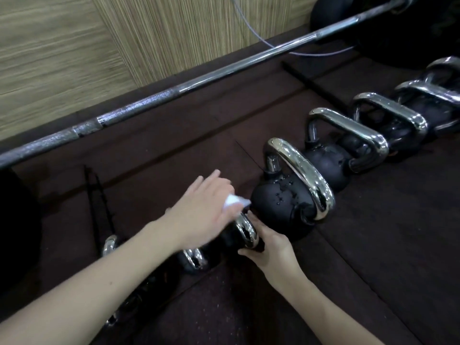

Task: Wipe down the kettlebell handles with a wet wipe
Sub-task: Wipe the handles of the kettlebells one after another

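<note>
While the dark rubber gym floor [373,245] carries everything here, a long chrome barbell [174,92] lies along the far wall, well apart from the work. A row of black kettlebells with chrome handles runs from near left to far right. Among them, the large kettlebell with water beads on its body [286,200] looks already wiped, I judge; those farther right [368,135] seem still to do. Nearer left, the small kettlebell handle [246,230] is in hand: the right hand [270,250] grips its body, steadying it, while the left hand [206,210], blurred, holds a crumpled white wet wipe [59,200] against the handle's far end, fingers mostly extended. Neighbouring bells crowd close, narrowing access.
</note>
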Demonstrator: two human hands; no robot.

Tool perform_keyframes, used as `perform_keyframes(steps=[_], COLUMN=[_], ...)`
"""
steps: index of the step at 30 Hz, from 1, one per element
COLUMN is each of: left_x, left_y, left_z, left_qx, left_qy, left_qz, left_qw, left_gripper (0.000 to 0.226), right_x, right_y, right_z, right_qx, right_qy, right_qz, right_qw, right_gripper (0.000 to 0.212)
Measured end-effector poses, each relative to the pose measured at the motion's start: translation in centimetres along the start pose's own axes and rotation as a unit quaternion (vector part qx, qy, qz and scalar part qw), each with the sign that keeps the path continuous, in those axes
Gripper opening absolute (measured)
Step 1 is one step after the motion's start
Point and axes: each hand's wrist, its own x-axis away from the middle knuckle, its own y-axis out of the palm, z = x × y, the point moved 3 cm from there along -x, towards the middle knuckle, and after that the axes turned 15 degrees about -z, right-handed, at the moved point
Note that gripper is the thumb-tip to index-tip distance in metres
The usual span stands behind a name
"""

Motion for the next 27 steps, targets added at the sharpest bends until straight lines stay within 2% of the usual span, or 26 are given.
perform_keyframes(steps=[3,5,7,9,11,12,13,14,16,18,20,21,23,25,27], left_x=[1.6,1.8,1.0,0.2,-0.3,-0.5,-0.4,-0.4,-0.1,1.0,1.6,1.6,1.0,0.3,-0.5], left_y=[2.3,2.0,0.6,-0.9,-2.0,-2.1,-2.2,-2.1,-0.7,0.9,2.4,2.6,1.9,0.1,-1.1], left_z=[3.4,3.5,2.3,0.9,-0.6,-1.0,-0.8,-0.5,1.0,3.1,4.1,4.1,3.5,2.2,0.1], left_qx=[-0.208,-0.226,-0.142,-0.009,0.211,0.287,0.3,0.24,0.02,-0.155,-0.235,-0.245,-0.219,-0.115,0.025], left_qy=[0.095,0.112,0.082,0.038,-0.019,-0.048,-0.063,-0.06,-0.009,0.071,0.119,0.12,0.106,0.06,0.012], left_qz=[0.03,0.022,0.023,-0.009,-0.049,-0.052,-0.055,-0.057,-0.01,0.029,0.016,-0.003,0.011,0.019,-0.018], left_qw=[0.973,0.968,0.986,0.999,0.976,0.955,0.95,0.967,1.0,0.985,0.964,0.962,0.97,0.991,0.999], left_gripper=[0.055,0.051,0.054,0.048,0.034,0.032,0.032,0.032,0.035,0.043,0.047,0.048,0.051,0.049,0.035], right_x=[0.1,0.1,0.0,0.0,0.0,0.0,0.0,0.0,0.1,0.3,0.6,0.7,0.6,0.3,0.2], right_y=[-0.2,-0.1,-0.1,-0.2,-0.3,-0.4,-0.3,-0.3,-0.3,-0.2,-0.1,-0.1,-0.3,-0.5,-0.5], right_z=[0.6,0.5,0.0,-0.4,-0.5,-0.5,-0.5,-0.6,-0.6,-0.4,-0.2,-0.3,-0.7,-1.0,-1.2], right_qx=[-0.028,-0.044,-0.042,-0.01,-0.015,-0.022,-0.026,-0.026,-0.031,-0.048,-0.07,-0.082,-0.083,-0.032,-0.012], right_qy=[0.026,0.035,0.031,0.024,0.015,0.012,0.008,0.001,-0.003,0.001,-0.002,-0.005,0.013,0.022,0.003], right_qz=[-0.026,-0.034,-0.014,-0.007,-0.015,-0.013,-0.009,-0.002,0.011,0.027,0.033,0.032,0.025,0.023,0.006], right_qw=[0.999,0.998,0.999,1.0,1.0,1.0,1.0,1.0,0.999,0.998,0.997,0.996,0.996,0.999,1.0], right_gripper=[0.064,0.06,0.076,0.087,0.089,0.089,0.089,0.089,0.088,0.079,0.066,0.063,0.064,0.074,0.084])
